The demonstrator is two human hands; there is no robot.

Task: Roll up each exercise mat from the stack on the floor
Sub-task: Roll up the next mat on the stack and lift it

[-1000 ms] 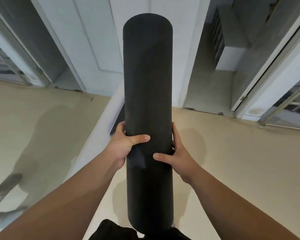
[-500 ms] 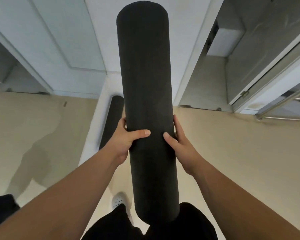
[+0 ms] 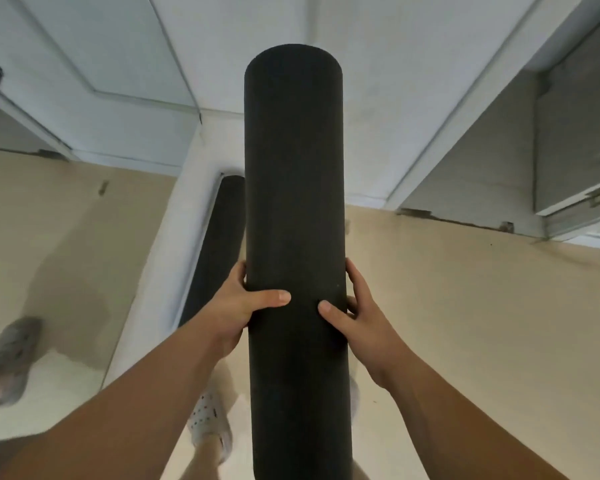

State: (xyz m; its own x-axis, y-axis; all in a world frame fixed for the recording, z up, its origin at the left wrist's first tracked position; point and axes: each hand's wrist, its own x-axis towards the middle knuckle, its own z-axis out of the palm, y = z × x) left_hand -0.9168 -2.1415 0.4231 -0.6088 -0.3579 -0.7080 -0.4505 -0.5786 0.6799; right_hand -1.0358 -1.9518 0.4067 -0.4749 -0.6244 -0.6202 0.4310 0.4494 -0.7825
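L hand (image 3: 238, 308) grips the left side of the rolled mat (image 3: 295, 188): thumb flat across the front, fingers curled round the back. R hand (image 3: 362, 323) does the same on the right side, thumb on the front, fingers behind. Both sit at approx the same height, thumbs pointing at each other w/ a gap between them. Both forearms come in from the bottom corners. Mat is black, fully rolled into a tight cylinder, held roughly vertical in front of the body at frame centre, top end up toward the wall, bottom end cut off by the frame edge, so can't tell if it touches the floor (image 3: 465, 306). Below it, a white shoe w/ coloured dots (image 3: 208, 420) on the beige floor. Just left of the mat and behind it, a second dark roll (image 3: 219, 244) runs along a white pillar edge (image 3: 160, 271); can't tell if it's real or a reflection. Further left, a grey shoe (image 3: 11, 355), blurred. White panelled doors (image 3: 118, 64) across the top, an open doorway (image 3: 499, 150) on the right.
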